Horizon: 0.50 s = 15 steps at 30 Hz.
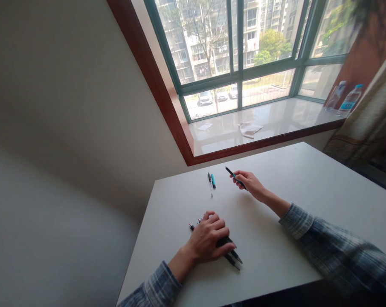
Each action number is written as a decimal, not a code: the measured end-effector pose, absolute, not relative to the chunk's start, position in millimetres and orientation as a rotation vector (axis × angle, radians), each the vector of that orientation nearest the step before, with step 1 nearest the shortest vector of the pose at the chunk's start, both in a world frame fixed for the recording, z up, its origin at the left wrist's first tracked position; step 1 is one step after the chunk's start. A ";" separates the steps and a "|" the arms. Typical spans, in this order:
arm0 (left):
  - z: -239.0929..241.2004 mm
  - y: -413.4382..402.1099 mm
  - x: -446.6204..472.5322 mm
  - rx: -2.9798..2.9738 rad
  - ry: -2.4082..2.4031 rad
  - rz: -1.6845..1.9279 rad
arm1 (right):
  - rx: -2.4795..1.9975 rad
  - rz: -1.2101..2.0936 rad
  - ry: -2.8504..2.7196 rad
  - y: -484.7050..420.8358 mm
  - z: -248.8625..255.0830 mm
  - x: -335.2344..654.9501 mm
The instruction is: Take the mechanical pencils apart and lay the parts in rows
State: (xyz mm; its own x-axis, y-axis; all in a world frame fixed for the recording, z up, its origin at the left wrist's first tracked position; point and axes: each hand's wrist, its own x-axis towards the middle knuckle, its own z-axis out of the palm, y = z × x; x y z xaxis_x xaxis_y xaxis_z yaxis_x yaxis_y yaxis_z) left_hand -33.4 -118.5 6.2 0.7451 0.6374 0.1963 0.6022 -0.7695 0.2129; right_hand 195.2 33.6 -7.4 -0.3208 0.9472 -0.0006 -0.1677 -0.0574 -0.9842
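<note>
My right hand (249, 182) is raised a little over the white table (308, 183) and pinches a dark pen with a teal grip (233, 175), its tip pointing up and left. To its left lie loose pen parts (211, 181) on the table: a thin dark piece, a teal piece and a tiny bit below them. My left hand (208, 241) rests palm down on a bunch of dark pens (233, 256), fingers curled over them. The pens' ends stick out on both sides of the hand.
Behind the table runs a glossy windowsill (276, 121) with a crumpled cloth (248, 128) and a paper scrap. Two plastic bottles (349, 99) stand at its right end beside a curtain. A plain wall fills the left.
</note>
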 end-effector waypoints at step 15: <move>27.9 -79.0 -161.3 2.783 1.332 0.333 | -0.953 1.571 -1.349 30.3 -7.7 194.6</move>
